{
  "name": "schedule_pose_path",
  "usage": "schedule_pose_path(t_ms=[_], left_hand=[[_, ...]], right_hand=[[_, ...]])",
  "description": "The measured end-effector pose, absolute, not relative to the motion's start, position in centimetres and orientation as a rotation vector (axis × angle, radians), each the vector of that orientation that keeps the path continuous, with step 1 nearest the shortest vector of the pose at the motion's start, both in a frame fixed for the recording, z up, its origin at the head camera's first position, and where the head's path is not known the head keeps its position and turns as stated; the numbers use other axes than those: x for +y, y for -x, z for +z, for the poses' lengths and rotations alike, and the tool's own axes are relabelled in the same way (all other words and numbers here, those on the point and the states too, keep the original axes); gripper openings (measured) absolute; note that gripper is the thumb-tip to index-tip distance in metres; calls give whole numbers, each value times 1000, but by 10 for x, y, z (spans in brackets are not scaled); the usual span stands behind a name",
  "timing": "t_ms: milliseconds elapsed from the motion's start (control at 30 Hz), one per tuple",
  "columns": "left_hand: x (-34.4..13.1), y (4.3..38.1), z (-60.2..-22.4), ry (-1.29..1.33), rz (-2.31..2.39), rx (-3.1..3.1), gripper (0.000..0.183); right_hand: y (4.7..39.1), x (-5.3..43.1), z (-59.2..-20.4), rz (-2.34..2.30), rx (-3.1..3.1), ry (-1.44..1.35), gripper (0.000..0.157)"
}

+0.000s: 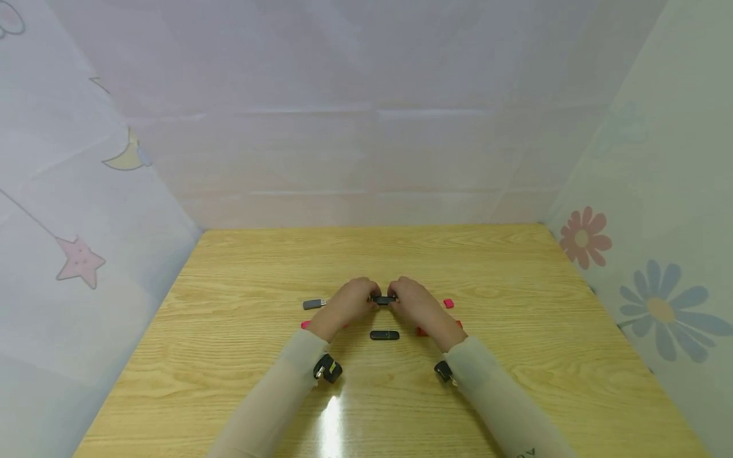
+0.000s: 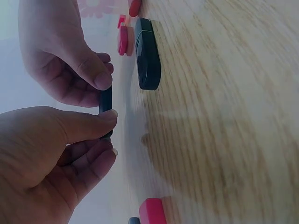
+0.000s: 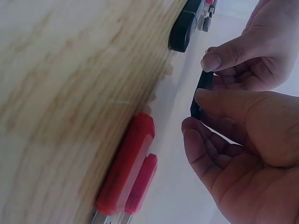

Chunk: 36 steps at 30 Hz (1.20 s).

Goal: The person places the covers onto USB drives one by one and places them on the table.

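Observation:
Above the table, both hands pinch a small black USB stick by its opposite ends. My left hand has thumb and fingers on its left end; my right hand does the same on the right. In the left wrist view the dark stick shows between the two thumbs, and the fingers cover its ends. Nearer to me, a second black USB stick lies flat on the wood, its cap line visible. The right wrist view shows the held stick just off the fingertips of both hands.
Left of the hands lies a grey USB stick with its metal plug bare. A pink piece shows partly under the left forearm. Under the right forearm is a red USB stick, with a small pink one beyond. Printed cloth walls surround the wooden table.

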<state>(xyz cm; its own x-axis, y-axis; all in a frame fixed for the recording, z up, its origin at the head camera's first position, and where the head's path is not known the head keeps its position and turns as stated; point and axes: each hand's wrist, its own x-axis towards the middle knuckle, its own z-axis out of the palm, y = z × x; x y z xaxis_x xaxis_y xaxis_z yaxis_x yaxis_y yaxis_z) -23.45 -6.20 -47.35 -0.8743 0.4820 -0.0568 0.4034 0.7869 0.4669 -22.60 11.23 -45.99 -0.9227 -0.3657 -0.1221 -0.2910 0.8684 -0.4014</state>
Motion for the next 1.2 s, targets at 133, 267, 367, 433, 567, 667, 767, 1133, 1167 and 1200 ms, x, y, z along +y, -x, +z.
schedule_pose_path(t_ms=[133,267,367,433,567,667,767,1133,1167,1200], left_hand=[[-61,234,-475,-707,646,2824,16],[-61,234,-476,-711,635,2833,17],[-60,234,-477,-712,627,2843,17],[-60,234,-477,-715,619,2851,16],[-59,233,-477,-722,592,2864,16],[-58,233,-478,-728,581,2871,16],[-57,233,-478,-734,581,2877,15],[-55,233,-481,-741,560,2874,11],[-55,233,-481,-738,566,2872,11],[-55,233,-481,-734,571,2869,11]], right_hand=[[227,111,-460,-547,2841,505,5],[227,111,-460,-526,2843,510,6],[227,110,-461,-515,2847,510,6],[228,110,-462,-506,2850,512,6],[228,111,-463,-487,2856,527,5],[227,111,-464,-482,2860,540,4],[227,110,-464,-481,2861,544,4],[225,111,-467,-460,2856,537,5],[225,111,-467,-461,2858,539,5],[225,111,-467,-459,2860,545,5]])
